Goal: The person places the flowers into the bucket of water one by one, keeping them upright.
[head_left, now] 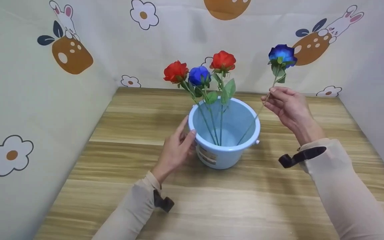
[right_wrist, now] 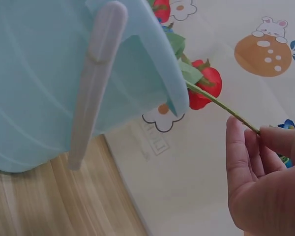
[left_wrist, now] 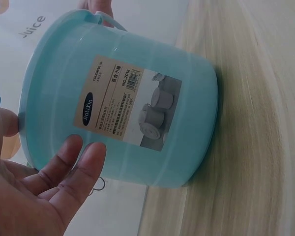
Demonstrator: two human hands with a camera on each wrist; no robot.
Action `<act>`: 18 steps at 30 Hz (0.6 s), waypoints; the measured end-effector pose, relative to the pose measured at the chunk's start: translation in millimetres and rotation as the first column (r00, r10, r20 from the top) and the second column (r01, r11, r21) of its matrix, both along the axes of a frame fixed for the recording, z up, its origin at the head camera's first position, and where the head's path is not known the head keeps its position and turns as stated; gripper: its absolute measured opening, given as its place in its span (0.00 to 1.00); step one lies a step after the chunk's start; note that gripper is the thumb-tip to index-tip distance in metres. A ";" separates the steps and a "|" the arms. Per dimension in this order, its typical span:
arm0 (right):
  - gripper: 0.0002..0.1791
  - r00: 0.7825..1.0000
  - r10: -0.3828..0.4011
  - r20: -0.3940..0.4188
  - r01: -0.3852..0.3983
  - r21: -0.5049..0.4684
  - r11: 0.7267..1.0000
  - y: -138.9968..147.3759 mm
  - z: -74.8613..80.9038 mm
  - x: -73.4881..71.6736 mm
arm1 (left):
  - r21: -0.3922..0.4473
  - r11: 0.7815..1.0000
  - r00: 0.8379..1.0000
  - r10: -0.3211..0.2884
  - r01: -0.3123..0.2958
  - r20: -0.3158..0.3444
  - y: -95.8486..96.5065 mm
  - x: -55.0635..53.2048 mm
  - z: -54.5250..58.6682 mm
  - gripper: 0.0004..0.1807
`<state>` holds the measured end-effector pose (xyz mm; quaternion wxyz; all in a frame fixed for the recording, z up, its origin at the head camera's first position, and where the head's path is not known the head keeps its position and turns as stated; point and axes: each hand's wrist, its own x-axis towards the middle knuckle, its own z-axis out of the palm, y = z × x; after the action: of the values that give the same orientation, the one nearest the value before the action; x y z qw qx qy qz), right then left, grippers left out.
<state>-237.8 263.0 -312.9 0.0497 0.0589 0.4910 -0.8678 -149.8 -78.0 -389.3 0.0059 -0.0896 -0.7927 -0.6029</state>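
Note:
A light blue bucket [head_left: 225, 156] stands on the wooden table, its label [left_wrist: 128, 103] facing the left wrist camera. My left hand [head_left: 175, 150] rests against the bucket's left side, thumb at the rim, its fingers fairly straight. Beyond the bucket's right side, my right hand [head_left: 292, 108] pinches the stem of a blue rose [head_left: 282, 56] between thumb and fingers. That stem [right_wrist: 221, 104] slants over the rim, its lower end inside the bucket. Leaning in the bucket are a left red rose [head_left: 175, 72], a darker blue rose [head_left: 199, 76] and another red rose [head_left: 223, 60].
The wooden table [head_left: 118, 160] meets patterned cloth walls [head_left: 102, 30] at the back and both sides. The bucket's pale handle [right_wrist: 96, 83] hangs down its side. Black straps [head_left: 302, 156] circle both sleeves.

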 end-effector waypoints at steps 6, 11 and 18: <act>0.02 1.000 0.008 -0.005 -0.007 0.114 0.993 -8.4 -2.4 1.5 | -0.003 1.000 1.000 0.000 0.000 -0.001 -0.7 -0.2 -0.2 0.36; 0.01 0.999 0.015 -0.049 -0.005 0.213 0.977 -14.3 -6.7 1.8 | -0.006 1.000 1.000 -0.003 0.003 -0.022 -1.3 -0.6 -0.9 0.36; 0.02 0.999 0.020 -0.040 -0.007 0.299 0.954 -18.5 -8.0 1.9 | -0.010 1.000 0.999 0.003 -0.003 -0.042 -1.8 -0.2 -0.5 0.36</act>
<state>-235.9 244.5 -321.0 0.0356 0.0442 0.6179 -0.7842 -150.0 -79.8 -389.8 0.0230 -0.1012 -0.7956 -0.5969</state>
